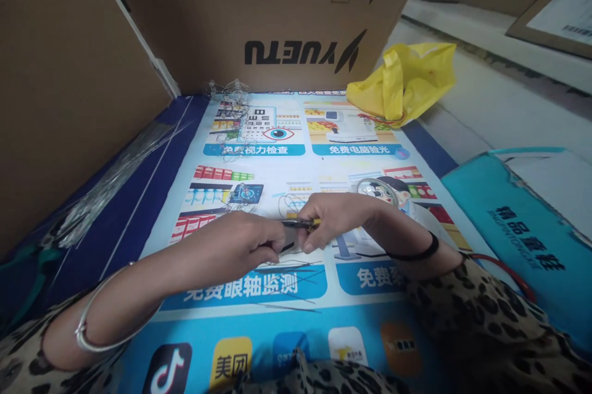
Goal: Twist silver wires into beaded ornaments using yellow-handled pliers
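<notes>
Leopard-print cloth filled the foreground; past loose wires, yellow-handled pliers ran crosswise, nose leftward: right hand nearer, fingers curled round the grip, left hand closed by the tip, any catch hidden; beyond stood a YUETU carton.

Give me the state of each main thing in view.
Pliers: held; open or shut unclear
Right hand: closed on the pliers
Left hand: curled shut, contents hidden
Straight wires: loosely bundled
Far wire pieces: tangled
Yellow bag: crumpled
YUETU cardboard: standing, lettering upside down
Poster: spread flat
</notes>
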The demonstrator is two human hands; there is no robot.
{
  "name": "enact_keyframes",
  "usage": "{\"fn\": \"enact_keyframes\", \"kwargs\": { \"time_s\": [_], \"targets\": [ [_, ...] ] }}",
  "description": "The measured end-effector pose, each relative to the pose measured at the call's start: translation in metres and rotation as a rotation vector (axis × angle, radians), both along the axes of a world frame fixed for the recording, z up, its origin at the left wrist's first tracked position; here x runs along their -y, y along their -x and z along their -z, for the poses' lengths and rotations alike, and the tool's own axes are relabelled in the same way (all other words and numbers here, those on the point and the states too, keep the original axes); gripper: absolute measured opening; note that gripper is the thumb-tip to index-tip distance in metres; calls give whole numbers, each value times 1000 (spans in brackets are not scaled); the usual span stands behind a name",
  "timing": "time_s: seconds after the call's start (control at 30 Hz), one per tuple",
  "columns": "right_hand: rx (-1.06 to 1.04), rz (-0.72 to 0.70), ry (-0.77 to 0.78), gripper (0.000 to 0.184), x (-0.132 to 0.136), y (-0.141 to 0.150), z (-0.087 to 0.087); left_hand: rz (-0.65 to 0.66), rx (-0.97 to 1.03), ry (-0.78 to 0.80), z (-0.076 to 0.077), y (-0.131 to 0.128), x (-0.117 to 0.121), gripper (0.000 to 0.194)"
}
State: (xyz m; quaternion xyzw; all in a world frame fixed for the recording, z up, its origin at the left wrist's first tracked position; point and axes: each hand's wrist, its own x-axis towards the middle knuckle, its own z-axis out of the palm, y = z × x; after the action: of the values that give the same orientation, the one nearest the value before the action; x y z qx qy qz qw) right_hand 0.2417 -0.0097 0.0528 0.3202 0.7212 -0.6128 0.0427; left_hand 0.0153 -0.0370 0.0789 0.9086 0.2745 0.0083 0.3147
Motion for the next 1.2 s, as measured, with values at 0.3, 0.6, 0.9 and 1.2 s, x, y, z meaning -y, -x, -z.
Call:
{"fn": "enact_keyframes", "kwargs": {
  "time_s": [0.3,0.6,0.9,1.2],
  "targets": [
    [-18,-15,36,36,-2,-3,3,-23,10,-39,-1,0,2,13],
    [24,-50,-62,15,1,-2,-4,-1,7,-81,-3,-1,3,16],
    [50,-45,-123,17,0,-4,-6,-16,23,-104,-1,0,0,15],
    [-16,-99,-171,14,-1,-5,-3,-34,-28,-80,-7,-1,1,15]
  ]
}}
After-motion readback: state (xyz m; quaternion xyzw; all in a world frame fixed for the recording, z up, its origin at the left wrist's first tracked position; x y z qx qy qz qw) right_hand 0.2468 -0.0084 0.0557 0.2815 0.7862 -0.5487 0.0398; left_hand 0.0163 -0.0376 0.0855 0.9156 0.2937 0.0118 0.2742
